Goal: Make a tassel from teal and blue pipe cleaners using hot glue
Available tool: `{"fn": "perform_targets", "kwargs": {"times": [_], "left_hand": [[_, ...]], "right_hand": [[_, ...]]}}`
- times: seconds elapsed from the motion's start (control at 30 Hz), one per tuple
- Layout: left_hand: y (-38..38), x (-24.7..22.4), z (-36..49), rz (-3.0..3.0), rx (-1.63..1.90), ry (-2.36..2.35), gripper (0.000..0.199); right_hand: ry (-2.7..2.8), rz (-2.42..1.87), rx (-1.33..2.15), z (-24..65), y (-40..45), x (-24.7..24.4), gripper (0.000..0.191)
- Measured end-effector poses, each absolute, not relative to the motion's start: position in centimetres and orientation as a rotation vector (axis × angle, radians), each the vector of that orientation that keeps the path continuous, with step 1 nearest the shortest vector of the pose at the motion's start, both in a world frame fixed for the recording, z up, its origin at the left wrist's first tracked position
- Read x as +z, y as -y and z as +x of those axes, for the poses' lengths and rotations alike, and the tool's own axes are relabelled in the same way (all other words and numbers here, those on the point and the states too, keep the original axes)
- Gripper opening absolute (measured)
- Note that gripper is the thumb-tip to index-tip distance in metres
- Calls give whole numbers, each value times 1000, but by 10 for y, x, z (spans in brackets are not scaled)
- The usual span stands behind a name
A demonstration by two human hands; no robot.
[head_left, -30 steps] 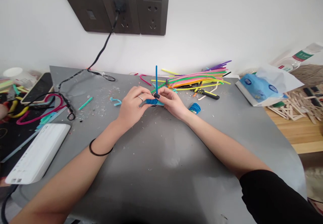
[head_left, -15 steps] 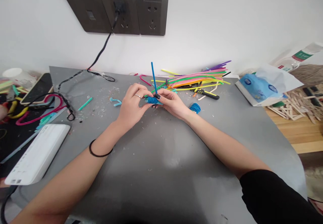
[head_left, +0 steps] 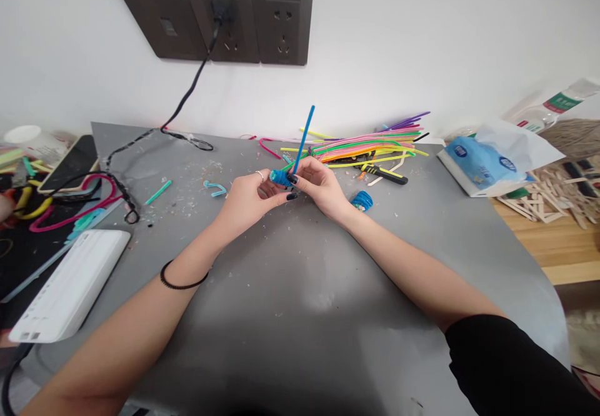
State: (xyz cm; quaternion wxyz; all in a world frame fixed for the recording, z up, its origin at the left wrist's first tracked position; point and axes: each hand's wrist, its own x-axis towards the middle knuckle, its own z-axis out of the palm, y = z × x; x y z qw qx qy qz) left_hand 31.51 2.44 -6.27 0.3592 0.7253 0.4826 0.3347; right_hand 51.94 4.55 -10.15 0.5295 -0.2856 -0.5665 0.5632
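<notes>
Open run over grey tabletop (head_left: 304,316) on near side; left hand (head_left: 246,202) and right hand (head_left: 317,185) close its far end; pipe-cleaner bundle (head_left: 365,145) beyond; power strip (head_left: 70,288) blocks left, tissue pack (head_left: 482,161) right

A black sleeve (head_left: 501,363) covers the upper part of the right arm (head_left: 398,257), its plain, dull cloth ending near the elbow in a loose, slightly uneven hem, with the forearm bare below. Around the left forearm (head_left: 154,325), a little above the wrist, runs a thin black band (head_left: 180,287), finely ridged like a coil. The left hand (head_left: 241,207) wears a slim silver-coloured ring (head_left: 260,176). Both thumbnails (head_left: 292,196) are painted dark, close to black.
</notes>
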Motion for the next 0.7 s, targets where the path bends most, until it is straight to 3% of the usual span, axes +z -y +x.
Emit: {"fn": "perform_targets", "kwargs": {"times": [0.1,0.33,0.53,0.7], "left_hand": [[-25,-64,315,1862,853,-1273,43],[-24,-63,314,2029,838,-1379,19],[-23,-62,318,2045,834,-1472,21],[-22,-61,317,2005,899,-1405,21]], "right_hand": [[1378,-691,1303,519,-46,-103,53],[1415,-706,1323,519,-47,-109,50],[1470,-776,1274,519,-45,-109,43],[1499,-796,1257,517,-40,-103,48]]}}
